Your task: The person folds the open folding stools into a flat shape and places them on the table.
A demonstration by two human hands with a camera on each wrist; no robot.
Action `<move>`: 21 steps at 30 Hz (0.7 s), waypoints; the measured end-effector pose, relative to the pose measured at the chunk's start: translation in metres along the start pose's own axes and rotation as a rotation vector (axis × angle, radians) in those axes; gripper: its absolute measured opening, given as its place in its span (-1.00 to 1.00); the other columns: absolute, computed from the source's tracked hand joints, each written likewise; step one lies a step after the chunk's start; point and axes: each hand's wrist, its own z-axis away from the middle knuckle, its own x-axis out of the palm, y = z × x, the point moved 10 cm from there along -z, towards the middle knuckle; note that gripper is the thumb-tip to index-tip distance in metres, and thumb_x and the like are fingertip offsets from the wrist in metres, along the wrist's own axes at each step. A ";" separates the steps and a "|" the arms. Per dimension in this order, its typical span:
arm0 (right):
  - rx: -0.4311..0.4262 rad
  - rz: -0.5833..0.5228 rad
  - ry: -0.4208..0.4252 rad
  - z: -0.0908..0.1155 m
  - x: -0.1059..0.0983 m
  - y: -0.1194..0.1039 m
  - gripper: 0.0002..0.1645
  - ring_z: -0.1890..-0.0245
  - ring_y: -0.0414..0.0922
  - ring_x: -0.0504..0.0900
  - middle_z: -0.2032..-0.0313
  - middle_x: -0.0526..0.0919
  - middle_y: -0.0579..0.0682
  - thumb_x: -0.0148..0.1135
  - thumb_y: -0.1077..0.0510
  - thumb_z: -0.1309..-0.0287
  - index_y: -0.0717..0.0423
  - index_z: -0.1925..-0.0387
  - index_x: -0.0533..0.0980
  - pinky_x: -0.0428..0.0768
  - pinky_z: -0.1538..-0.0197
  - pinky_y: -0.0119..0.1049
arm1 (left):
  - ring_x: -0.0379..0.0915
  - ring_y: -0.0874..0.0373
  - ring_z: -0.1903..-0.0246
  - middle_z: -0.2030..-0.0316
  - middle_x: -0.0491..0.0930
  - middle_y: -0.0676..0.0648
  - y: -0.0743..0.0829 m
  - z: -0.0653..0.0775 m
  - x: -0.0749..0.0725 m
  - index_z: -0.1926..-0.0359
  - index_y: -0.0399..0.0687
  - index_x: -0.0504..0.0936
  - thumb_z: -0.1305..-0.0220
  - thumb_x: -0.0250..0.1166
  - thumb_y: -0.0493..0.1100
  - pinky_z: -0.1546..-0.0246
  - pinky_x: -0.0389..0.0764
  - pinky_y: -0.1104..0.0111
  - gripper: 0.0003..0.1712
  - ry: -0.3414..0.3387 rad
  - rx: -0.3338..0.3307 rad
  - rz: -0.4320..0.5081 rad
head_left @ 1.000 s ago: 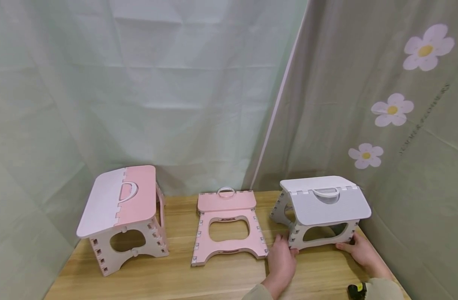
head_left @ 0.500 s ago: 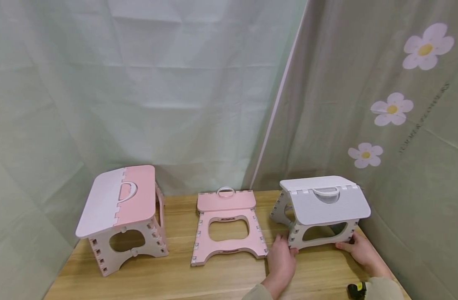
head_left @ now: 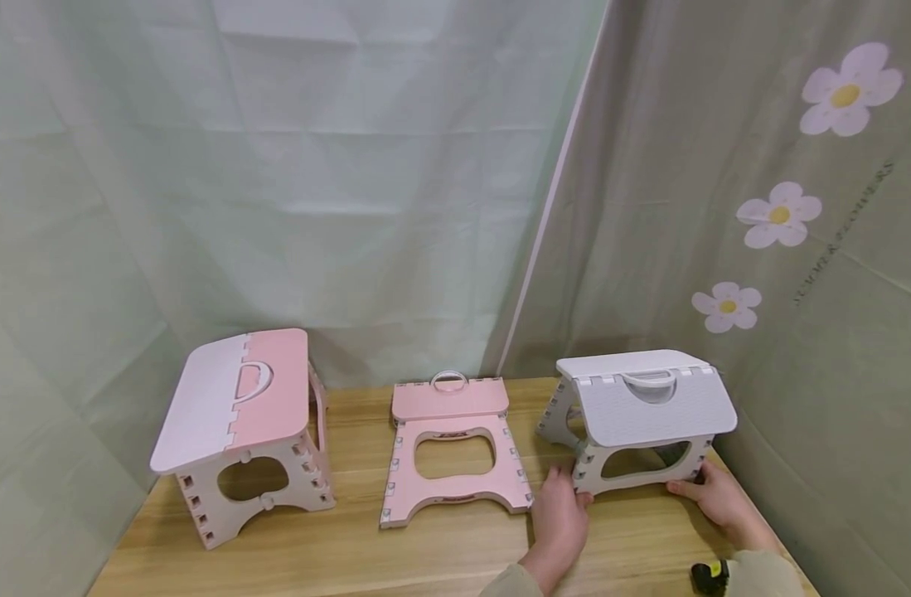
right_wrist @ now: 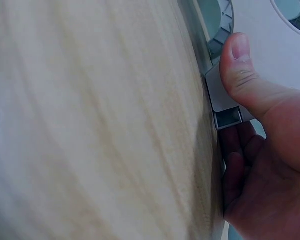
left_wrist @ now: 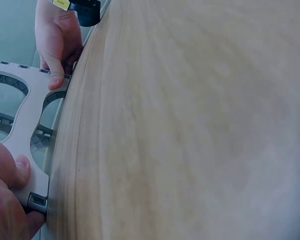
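Observation:
A white-and-grey folding stool (head_left: 652, 406) stands at the right of the table, its top bent at the middle seam and its handle raised. My left hand (head_left: 559, 518) grips the lower left foot of its front leg panel, thumb on the panel's face. My right hand (head_left: 724, 504) holds the lower right foot of that panel. In the right wrist view, the right thumb (right_wrist: 240, 70) lies across the face of the leg panel (right_wrist: 265, 45) and the fingers curl behind the foot. The left wrist view shows both hands on the leg panel (left_wrist: 27, 105).
A pink folding stool (head_left: 455, 489) lies mostly flattened in the middle, close to my left hand. An unfolded pink-and-white stool (head_left: 231, 398) stands at the left. The wooden table (head_left: 336, 564) meets curtains (head_left: 395, 207) behind. A black device (head_left: 709, 578) is worn at my right wrist.

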 end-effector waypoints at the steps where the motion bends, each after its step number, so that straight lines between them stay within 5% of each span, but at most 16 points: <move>1: 0.001 -0.006 -0.003 0.000 0.000 0.000 -0.27 -0.07 0.09 0.55 -0.14 0.62 0.37 0.52 0.04 -0.33 0.48 -0.25 0.43 0.51 -0.10 -0.14 | 0.69 0.05 0.33 0.29 0.56 0.08 0.000 0.000 0.000 0.15 -0.07 0.70 -0.09 0.67 -0.13 0.36 0.68 0.20 -0.64 -0.004 -0.002 -0.002; 21: -0.012 0.001 0.010 0.000 -0.001 0.001 -0.31 -0.06 0.06 0.58 -0.14 0.65 0.35 0.52 0.03 -0.33 0.45 -0.21 0.48 0.54 -0.05 -0.21 | 0.70 0.04 0.28 0.26 0.60 0.06 0.001 -0.001 0.000 0.01 -0.06 0.73 -0.11 0.65 -0.13 0.33 0.69 0.19 -0.57 -0.018 0.007 0.000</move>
